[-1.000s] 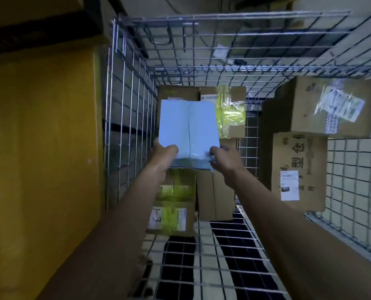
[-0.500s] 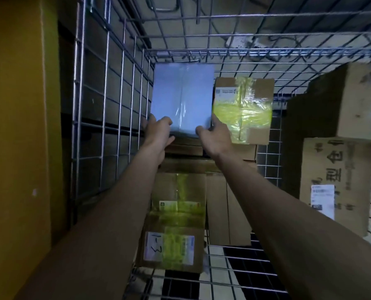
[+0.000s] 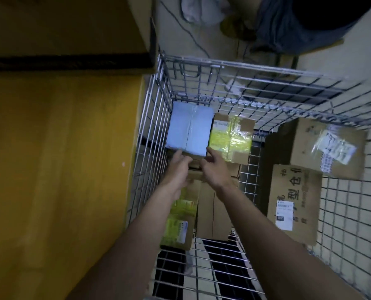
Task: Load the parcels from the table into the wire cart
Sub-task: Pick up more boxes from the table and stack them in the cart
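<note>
A pale blue parcel (image 3: 190,129) lies on top of stacked cardboard boxes in the far left corner of the wire cart (image 3: 156,118). My left hand (image 3: 178,167) is just below its near edge, fingers relaxed and off the parcel. My right hand (image 3: 215,164) is at the parcel's near right corner, fingers loosely spread; whether a fingertip still touches it I cannot tell. A box with yellow tape (image 3: 231,138) sits right beside the blue parcel.
More cardboard boxes (image 3: 295,204) are stacked against the cart's right side, one with a white label (image 3: 284,215). Lower boxes with yellow tape (image 3: 178,226) stand under my left forearm. A yellow wall (image 3: 57,159) runs along the cart's left. Cart floor wires show near me.
The blue parcel went from held in both hands to lying on the stack in the far left corner. Both hands have let go and drawn back slightly. The view has tilted upward.
</note>
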